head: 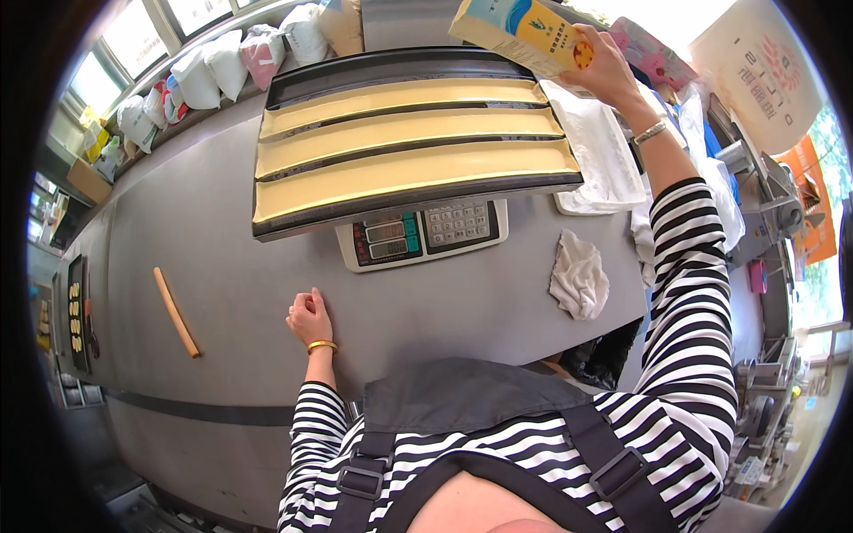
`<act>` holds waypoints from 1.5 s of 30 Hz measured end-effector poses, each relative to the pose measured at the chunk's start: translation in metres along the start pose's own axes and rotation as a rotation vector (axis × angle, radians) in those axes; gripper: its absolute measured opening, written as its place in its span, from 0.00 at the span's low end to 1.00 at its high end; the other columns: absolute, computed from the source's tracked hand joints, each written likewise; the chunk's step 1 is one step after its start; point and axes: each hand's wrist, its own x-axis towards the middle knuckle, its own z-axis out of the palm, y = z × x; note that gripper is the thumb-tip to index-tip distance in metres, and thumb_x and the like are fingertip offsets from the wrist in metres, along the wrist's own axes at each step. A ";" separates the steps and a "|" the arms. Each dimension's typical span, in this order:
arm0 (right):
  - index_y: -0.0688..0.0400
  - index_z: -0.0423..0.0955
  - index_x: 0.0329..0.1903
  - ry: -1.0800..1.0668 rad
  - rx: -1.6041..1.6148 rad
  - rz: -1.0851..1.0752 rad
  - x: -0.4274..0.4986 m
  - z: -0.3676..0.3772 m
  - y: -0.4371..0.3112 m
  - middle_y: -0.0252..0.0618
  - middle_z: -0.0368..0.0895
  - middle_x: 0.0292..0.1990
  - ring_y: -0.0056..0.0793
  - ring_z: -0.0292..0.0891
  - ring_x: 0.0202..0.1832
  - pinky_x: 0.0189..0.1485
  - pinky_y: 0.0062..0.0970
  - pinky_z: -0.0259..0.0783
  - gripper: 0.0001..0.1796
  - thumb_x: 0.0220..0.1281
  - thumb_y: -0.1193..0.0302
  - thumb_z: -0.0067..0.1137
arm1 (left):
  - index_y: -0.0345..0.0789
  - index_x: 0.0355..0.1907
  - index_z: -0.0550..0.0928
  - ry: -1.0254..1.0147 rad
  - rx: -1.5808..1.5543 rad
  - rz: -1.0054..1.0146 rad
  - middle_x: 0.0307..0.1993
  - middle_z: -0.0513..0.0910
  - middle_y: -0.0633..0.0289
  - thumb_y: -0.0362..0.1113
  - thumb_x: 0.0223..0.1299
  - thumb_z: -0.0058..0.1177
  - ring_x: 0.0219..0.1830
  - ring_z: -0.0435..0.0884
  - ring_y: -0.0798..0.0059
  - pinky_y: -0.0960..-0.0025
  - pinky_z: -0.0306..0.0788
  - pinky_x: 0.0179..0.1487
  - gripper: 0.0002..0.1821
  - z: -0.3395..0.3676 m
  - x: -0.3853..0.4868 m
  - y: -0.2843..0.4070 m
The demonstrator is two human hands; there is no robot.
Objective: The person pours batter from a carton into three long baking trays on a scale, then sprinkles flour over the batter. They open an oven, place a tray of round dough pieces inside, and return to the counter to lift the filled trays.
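My right hand (603,70) grips a yellow and blue printed carton (516,33), held tilted above the back right corner of a black metal tray (420,205). Three long channels of the tray hold a pale yellow filling (413,166); a dark strip runs behind them. Under the tray stands a digital scale (466,226), its keypad and display showing at the front. My left hand (311,316) rests at the table's front with loosely curled fingers, and nothing shows in it. It touches neither the tray nor the scale.
A wooden rolling pin (176,313) lies on the metal table (233,266) at the left. Beyond it is a dark baking tray (78,313) with small pale pieces. Right of the scale are a crumpled cloth (578,276) and a white plastic tub (600,160). Filled bags (223,63) line the back edge.
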 end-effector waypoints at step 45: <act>0.49 0.64 0.65 -0.280 0.019 -0.062 0.061 0.079 -0.107 0.44 0.72 0.49 0.44 0.72 0.56 0.59 0.37 0.70 0.47 0.34 0.60 0.71 | 0.41 0.24 0.77 0.047 -0.051 0.021 0.19 0.76 0.69 0.45 0.65 0.53 0.30 0.75 0.69 0.64 0.65 0.42 0.15 -0.004 -0.002 0.006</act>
